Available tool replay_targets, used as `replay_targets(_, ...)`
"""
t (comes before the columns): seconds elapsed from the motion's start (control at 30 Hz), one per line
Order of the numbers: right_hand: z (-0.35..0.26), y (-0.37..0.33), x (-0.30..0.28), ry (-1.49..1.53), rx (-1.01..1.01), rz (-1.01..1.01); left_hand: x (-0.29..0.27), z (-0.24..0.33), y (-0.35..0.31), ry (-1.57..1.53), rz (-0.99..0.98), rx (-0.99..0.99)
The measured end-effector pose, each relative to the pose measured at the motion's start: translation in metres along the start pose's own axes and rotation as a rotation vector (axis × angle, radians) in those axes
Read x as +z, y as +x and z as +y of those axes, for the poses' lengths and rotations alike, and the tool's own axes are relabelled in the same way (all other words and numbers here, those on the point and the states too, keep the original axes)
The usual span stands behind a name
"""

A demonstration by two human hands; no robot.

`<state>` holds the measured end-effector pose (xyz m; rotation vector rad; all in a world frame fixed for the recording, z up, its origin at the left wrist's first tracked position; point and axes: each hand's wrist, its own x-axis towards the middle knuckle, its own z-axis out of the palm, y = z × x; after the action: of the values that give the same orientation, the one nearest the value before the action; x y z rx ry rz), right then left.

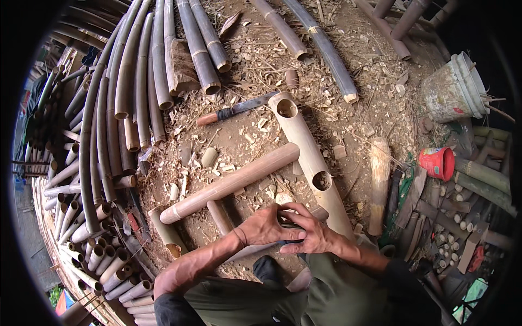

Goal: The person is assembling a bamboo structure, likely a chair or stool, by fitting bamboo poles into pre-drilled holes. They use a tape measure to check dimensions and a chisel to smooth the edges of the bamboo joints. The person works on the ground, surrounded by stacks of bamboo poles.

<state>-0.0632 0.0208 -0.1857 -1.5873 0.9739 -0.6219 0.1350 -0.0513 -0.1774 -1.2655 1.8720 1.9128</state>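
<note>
My left hand and my right hand meet in front of my lap, fingers curled toward each other. Something dark shows between them, mostly covered by the fingers, and I cannot tell its kind. Just beyond lies a bamboo frame. Its thick pale pole, with round holes cut in it, runs from the far side toward my right forearm. A brownish bamboo crossbar slants from that pole to a short bamboo piece at the left. A thinner bamboo strut runs from the crossbar toward my left wrist.
A knife with a wooden handle lies beyond the frame, its tip near the pale pole. Long bamboo poles fan out at the far left. Wood chips litter the dirt floor. To the right are a dirty white bucket and a red pail.
</note>
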Motion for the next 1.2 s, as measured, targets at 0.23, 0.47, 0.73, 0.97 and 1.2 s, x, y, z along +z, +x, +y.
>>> replay_targets(0.23,0.021,-0.088,-0.004,0.387,0.285,0.227,0.052,-0.008,0.030,-0.544,0.076,0.037)
replay_targets(0.47,0.060,-0.128,0.001,0.210,0.191,0.397,0.092,-0.001,0.074,-0.676,-0.054,-0.139)
replay_targets(0.73,0.068,-0.152,-0.032,-0.100,0.291,0.327,0.065,0.008,0.103,-0.471,-0.088,0.220)
replay_targets(0.97,0.087,-0.226,-0.032,-0.254,0.769,0.188,-0.067,0.020,0.180,-1.164,0.460,0.226)
replay_targets(1.2,0.087,-0.185,-0.029,-0.169,0.754,0.264,-0.051,0.006,0.242,-0.378,1.136,0.168)
